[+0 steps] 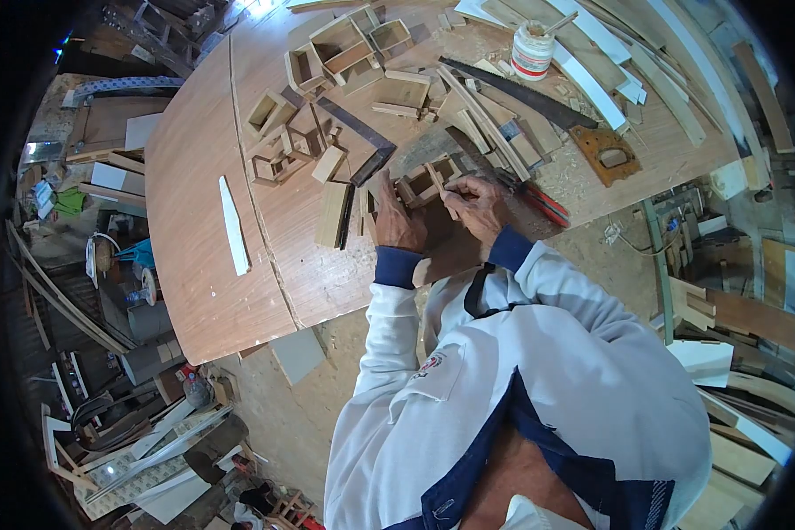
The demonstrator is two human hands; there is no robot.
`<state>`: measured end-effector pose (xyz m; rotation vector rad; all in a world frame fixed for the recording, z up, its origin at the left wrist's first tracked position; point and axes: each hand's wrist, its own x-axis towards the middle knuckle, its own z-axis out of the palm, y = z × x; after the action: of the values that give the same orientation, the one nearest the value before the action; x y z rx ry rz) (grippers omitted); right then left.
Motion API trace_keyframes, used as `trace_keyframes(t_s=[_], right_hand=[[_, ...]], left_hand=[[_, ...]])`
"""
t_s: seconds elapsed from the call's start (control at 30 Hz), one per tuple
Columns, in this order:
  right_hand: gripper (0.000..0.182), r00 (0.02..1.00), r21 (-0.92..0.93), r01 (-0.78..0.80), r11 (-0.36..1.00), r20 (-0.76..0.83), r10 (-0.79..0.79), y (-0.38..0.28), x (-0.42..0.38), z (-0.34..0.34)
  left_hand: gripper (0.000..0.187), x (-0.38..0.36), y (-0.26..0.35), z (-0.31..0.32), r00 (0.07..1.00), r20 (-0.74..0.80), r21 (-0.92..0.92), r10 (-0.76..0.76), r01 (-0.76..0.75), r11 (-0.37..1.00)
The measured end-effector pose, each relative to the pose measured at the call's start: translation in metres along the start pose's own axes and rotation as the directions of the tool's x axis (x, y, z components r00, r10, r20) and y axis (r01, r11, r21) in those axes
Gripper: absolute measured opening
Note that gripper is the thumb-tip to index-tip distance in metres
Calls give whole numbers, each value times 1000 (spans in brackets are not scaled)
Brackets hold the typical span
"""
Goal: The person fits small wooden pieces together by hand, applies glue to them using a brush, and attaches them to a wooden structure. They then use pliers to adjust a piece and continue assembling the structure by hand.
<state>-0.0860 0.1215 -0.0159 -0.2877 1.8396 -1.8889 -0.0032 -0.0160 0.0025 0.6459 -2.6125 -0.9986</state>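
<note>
My left hand (399, 223) grips the near left side of a small open wooden box (408, 191) at the table's front edge. A thin wooden strip (436, 180) is pinched in the fingers of my right hand (479, 208), against the box's right part. Left of my left hand lie a wooden block (332, 215) and a smaller block (329, 164). A metal square (375, 159) rests just beyond them. Close to my right hand is a red-handled tool (546, 205). My palms hide part of the box.
More small wooden boxes (343, 44) and frames (283, 157) stand farther back on the table (194, 221). A handsaw (605, 155), a white glue jar (532, 55) and long wood strips lie to the right. A white strip (233, 225) is at left. Stacked boards flank the table.
</note>
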Motion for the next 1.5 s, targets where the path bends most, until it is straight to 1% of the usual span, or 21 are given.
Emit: trace_keyframes(t_s=[0.03,0.1,0.23,0.3,0.4,0.47,0.53,0.6,0.63,0.77,0.83,0.9,0.97,1.0,1.03,1.1,1.17,1.27,1.33,1.47,1.5], right_hand=[[14,1000,-1,0,1000,1,0,2,0,0],[13,997,15,71,997,-11,-71,4,0,1],[13,997,11,81,997,-6,-81,7,3,-1],[13,991,21,130,991,14,-130,7,3,-2],[13,992,-11,129,992,13,-128,7,3,-3],[13,991,11,131,991,22,-131,9,4,-3],[14,990,33,133,991,31,-134,7,4,-5],[16,994,-5,18,1000,104,-18,4,5,-8],[16,995,-4,17,1000,103,-17,5,5,-8],[16,995,-18,12,1000,104,-10,-1,3,-9],[17,995,-10,12,1000,103,-11,-1,2,-7],[13,989,30,146,989,19,-147,3,3,-3],[13,988,2,155,988,15,-155,2,3,-3],[12,987,-28,163,986,11,-163,1,2,-3],[12,987,-28,162,986,11,-162,2,2,-3],[12,989,27,144,989,13,-145,4,3,-2],[13,990,17,142,990,20,-142,6,5,-3],[13,990,-2,135,991,31,-135,4,4,-4],[13,991,-11,130,991,36,-130,3,5,-4],[13,990,4,131,991,51,-131,3,5,-4],[14,991,11,124,992,50,-125,3,5,-4]], left_hand=[[80,0,-1,0,1000,-12,16,27,-27,1000],[80,0,-1,0,1000,0,-3,18,-18,1000],[81,0,-4,2,1000,-3,-4,26,-26,1000],[81,-1,-3,2,1000,6,-1,10,-10,1000],[82,-1,-2,1,1000,9,-1,6,-6,1000],[82,-1,-2,2,1000,3,-4,15,-15,1000],[82,-2,-3,3,996,-39,35,81,-80,996],[82,-1,-3,2,992,-51,42,116,-114,993],[82,-1,-2,1,986,-62,50,152,-149,988],[82,1,4,-4,992,-29,54,119,-118,992],[82,2,8,-6,999,14,101,51,-53,993],[82,2,7,-5,998,7,101,60,-60,993],[82,2,3,-3,998,-1,100,68,-68,993],[82,2,1,-1,994,-29,105,105,-102,989],[82,2,-1,0,988,-57,112,142,-135,984],[82,1,-2,1,989,-59,96,139,-133,987],[82,1,-2,0,989,-62,79,136,-131,988],[81,3,2,-4,988,-17,110,156,-153,982],[80,3,6,-6,992,2,114,127,-126,985],[79,3,2,-3,992,-7,104,128,-127,986],[79,3,2,-3,995,-5,93,102,-101,991]])
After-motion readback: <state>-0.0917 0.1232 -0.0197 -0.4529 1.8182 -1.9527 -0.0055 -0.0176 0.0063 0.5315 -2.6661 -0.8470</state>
